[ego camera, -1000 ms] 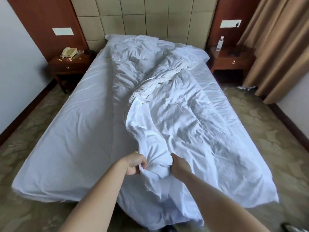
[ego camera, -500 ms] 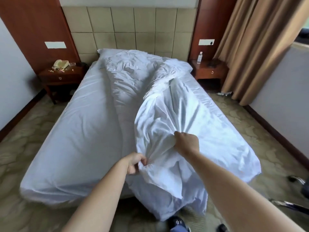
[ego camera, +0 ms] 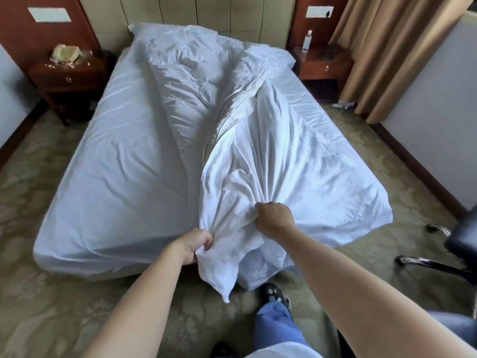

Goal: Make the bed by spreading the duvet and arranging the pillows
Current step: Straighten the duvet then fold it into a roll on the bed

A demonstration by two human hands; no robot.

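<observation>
item: duvet [ego camera: 247, 140], white, crumpled. it is being held bunched in a long ridge running down the middle of the bed [ego camera: 108, 192], from the headboard end to the foot, where a loose corner is hanging over the edge toward the floor. the right half of the mattress is being partly covered by it; the left half is lying bare under the fitted sheet.

grip: the left hand [ego camera: 196, 244] is being kept clenched on a fold at the foot edge; the right hand [ego camera: 275, 219] is being kept clenched on a gather just beside it and a little farther up the bed. both fists are being closed round cloth, near each other.

step, as judged: the spreading of the duvet is only being started; the foot end is being gathered for a pull or a shake. the next move is being judged to call for the hands to be drawn well apart along the hem to find the corners, so the ridge can be opened toward the bare left side.

pillows: one pillow [ego camera: 144, 29] is being glimpsed at the headboard, mostly under the duvet; a count cannot be told.

surroundings: a nightstand [ego camera: 67, 76] with a crumpled object and crumbs on the left; a second nightstand [ego camera: 325, 65] with a water bottle [ego camera: 307, 41] on the right; tan curtains [ego camera: 387, 52]; patterned carpet [ego camera: 31, 208]; a chair base [ego camera: 438, 257] at the right edge.
</observation>
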